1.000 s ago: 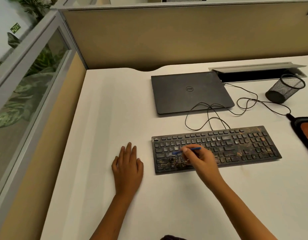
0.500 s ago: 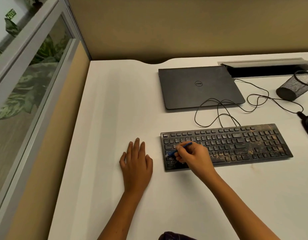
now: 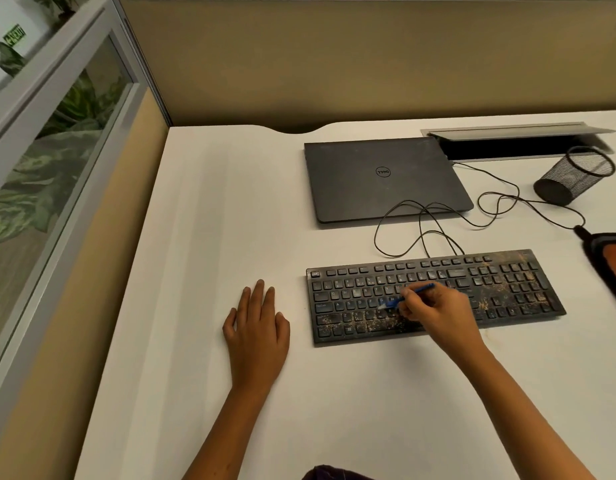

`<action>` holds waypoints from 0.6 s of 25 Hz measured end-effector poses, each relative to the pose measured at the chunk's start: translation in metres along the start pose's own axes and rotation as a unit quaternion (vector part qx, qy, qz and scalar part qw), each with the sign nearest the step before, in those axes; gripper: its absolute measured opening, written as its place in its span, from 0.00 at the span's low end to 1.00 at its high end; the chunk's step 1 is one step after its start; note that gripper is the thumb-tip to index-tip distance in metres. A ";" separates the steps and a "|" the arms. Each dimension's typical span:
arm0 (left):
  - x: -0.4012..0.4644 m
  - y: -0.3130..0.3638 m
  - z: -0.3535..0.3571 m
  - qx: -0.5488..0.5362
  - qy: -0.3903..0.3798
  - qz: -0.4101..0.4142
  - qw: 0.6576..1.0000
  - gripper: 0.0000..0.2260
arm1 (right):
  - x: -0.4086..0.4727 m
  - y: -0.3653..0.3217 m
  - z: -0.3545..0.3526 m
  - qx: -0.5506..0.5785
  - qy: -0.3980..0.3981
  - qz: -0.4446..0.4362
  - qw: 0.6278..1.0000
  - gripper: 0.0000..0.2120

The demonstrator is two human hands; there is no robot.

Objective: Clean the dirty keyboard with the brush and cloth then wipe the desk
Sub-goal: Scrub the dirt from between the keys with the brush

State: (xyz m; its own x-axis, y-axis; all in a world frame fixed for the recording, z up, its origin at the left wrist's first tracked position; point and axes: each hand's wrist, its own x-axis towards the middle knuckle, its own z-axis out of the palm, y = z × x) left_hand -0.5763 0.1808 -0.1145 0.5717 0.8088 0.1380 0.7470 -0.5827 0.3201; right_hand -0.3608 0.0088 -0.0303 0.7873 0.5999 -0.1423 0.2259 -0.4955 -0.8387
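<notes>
Brush (image 3: 408, 295) moved right (handle up-right, bristles down-left).

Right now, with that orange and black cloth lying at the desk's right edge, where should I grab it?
Pinch the orange and black cloth at its near-left black border, coming from the left over the white desk; it lies flat, its rest out of frame.

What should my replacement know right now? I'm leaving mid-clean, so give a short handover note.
Left hand: flat and idle on the white desk, beside the keyboard.
Right hand: pinching the thin blue-handled brush, bristles on the middle letter keys.
Dusty black keyboard: left keys look cleaner; brown grit remains along the bottom row and right side.
Orange cloth with dark edging: at the desk's right edge, untouched.
Left: finish brushing, wipe keyboard, wipe desk.
</notes>
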 end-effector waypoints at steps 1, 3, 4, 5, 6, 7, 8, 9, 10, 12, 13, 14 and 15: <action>0.000 0.000 0.000 0.000 0.000 0.001 1.000 0.22 | 0.002 0.004 -0.009 0.002 0.010 0.005 1.000 0.06; -0.001 0.000 0.000 -0.001 0.002 0.003 1.000 0.23 | 0.005 0.014 -0.027 0.012 0.029 0.019 0.999 0.05; -0.001 0.000 0.000 -0.001 0.002 0.003 1.000 0.23 | 0.007 0.019 -0.035 0.021 0.038 0.027 0.999 0.05; 0.000 0.000 0.000 -0.001 0.001 0.004 1.000 0.23 | 0.008 0.023 -0.044 0.030 0.047 0.034 0.998 0.05; 0.000 0.000 0.000 -0.001 0.001 0.005 1.000 0.23 | 0.010 0.027 -0.052 0.036 0.054 0.040 0.997 0.06; 0.000 0.000 0.001 -0.001 0.002 0.006 1.000 0.23 | 0.012 0.030 -0.060 0.036 0.060 0.044 0.997 0.06; -0.001 0.000 0.001 -0.002 0.005 0.007 1.000 0.23 | 0.013 0.033 -0.066 0.034 0.065 0.047 0.996 0.06; -0.001 0.000 0.001 -0.002 0.007 0.008 1.000 0.23 | 0.015 0.037 -0.074 0.029 0.069 0.050 0.996 0.06; -0.001 0.000 0.000 -0.003 0.010 0.008 1.000 0.23 | 0.017 0.040 -0.080 0.025 0.072 0.053 0.996 0.06; -0.002 0.001 0.000 -0.005 0.014 0.008 1.000 0.23 | 0.020 0.044 -0.093 0.019 0.082 0.059 0.995 0.07; -0.002 0.001 0.000 -0.005 0.015 0.008 1.000 0.23 | 0.021 0.046 -0.098 0.016 0.090 0.061 0.994 0.07; -0.002 0.000 0.001 -0.005 0.015 0.009 1.000 0.23 | 0.021 0.048 -0.103 0.011 0.098 0.062 0.993 0.07; -0.002 0.000 0.001 -0.005 0.014 0.011 1.000 0.23 | 0.021 0.048 -0.107 0.005 0.105 0.062 0.993 0.08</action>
State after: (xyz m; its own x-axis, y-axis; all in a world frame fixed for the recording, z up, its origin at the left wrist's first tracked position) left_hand -0.5767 0.1794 -0.1157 0.5780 0.7979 0.1709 0.7308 -0.5994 0.3265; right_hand -0.2723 -0.0694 -0.0169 0.9113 0.3901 -0.1318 0.1160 -0.5504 -0.8268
